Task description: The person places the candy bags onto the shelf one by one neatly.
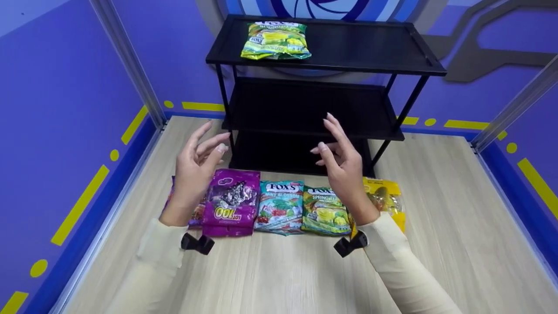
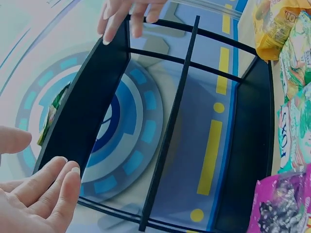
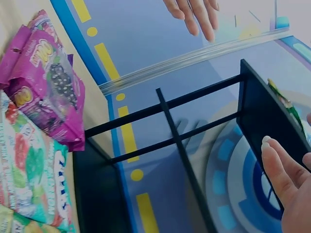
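Observation:
My left hand (image 1: 196,170) is raised over the left end of a row of candy bags, its fingers relaxed and slightly bent, holding nothing. Nearest it lies a purple candy bag (image 1: 235,192), and another purple bag (image 1: 198,213) is partly hidden behind the wrist. Over the right part of the row hovers my right hand (image 1: 347,168), likewise loose and without anything in it. Beneath it are a green-yellow Fox's bag (image 1: 324,214) and a yellow bag (image 1: 394,200), partly covered by the forearm. A teal Fox's Mint Blossom bag (image 1: 281,209) lies between.
A black three-tier shelf (image 1: 357,46) stands behind the row, beyond both hands. On its top tier, towards the left, rests a green-yellow Fox's bag (image 1: 277,41). Blue-purple panels (image 1: 56,113) enclose the light wood table (image 1: 279,270).

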{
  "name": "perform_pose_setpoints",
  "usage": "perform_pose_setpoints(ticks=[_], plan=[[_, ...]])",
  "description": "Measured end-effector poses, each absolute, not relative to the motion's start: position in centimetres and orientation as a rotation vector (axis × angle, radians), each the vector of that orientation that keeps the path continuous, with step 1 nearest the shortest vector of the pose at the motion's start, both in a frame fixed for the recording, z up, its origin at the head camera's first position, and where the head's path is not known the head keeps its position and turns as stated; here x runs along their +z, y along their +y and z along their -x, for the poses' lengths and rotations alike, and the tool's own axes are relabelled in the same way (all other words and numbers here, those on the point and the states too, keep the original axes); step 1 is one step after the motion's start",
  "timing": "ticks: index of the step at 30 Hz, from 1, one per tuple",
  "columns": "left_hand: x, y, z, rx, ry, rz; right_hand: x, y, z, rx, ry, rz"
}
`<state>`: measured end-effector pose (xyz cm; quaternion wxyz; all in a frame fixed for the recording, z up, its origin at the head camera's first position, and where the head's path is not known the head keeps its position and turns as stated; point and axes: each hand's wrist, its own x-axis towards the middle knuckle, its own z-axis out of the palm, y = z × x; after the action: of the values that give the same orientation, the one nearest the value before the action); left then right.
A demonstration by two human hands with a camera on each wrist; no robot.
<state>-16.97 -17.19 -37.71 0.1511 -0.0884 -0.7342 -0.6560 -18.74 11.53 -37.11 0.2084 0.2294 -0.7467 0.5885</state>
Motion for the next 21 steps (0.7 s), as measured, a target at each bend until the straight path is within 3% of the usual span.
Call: perform_pose_setpoints(ticks=[8, 21], plan=[[-39.4, -18.8, 16.6, -1.786, -2.228, 0.128, -41.6, 13.2, 20.2, 1.69, -2.079, -0.603], [-42.8, -22.2, 16.5, -1.773, -2.414, -0.095, -42.0, 13.3, 18.0, 1.752, -2.191, -0.506]])
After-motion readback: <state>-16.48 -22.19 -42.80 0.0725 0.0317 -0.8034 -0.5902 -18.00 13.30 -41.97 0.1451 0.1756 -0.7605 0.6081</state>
